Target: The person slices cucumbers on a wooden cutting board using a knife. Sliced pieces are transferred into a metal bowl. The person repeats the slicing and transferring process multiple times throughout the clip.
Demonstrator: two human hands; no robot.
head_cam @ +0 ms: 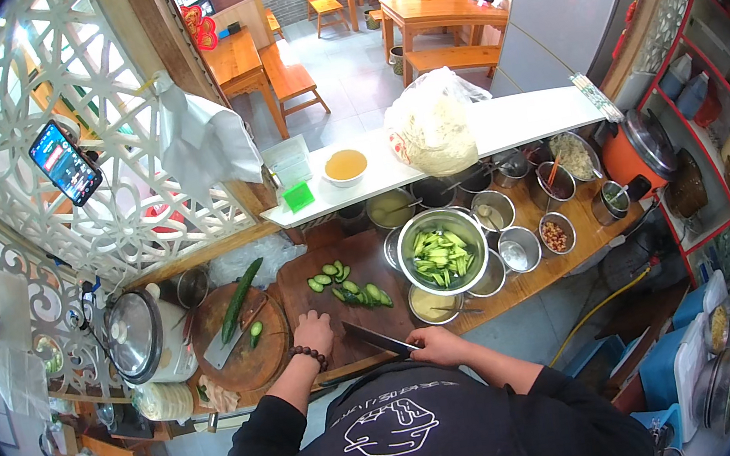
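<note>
My right hand [437,346] is closed on the handle of a kitchen knife [379,339], its dark blade pointing up and left over a brown cutting board [302,274]. At the board's left edge lies my left hand [313,335], a beaded bracelet on its wrist; whether anything is under its fingers I cannot tell. Cucumber slices [361,294] lie in loose groups on the board, beyond the blade. On a round wooden chopping block [218,372] to the left are a whole cucumber [243,299], a cleaver [220,349] and a cucumber end piece [256,332].
A metal bowl of cut cucumber [441,256] stands right of the board, among several metal pots. A rice cooker [144,336] is at the left. A white shelf [517,121] with a soup bowl [346,165] and a bag of noodles [435,129] spans the far side.
</note>
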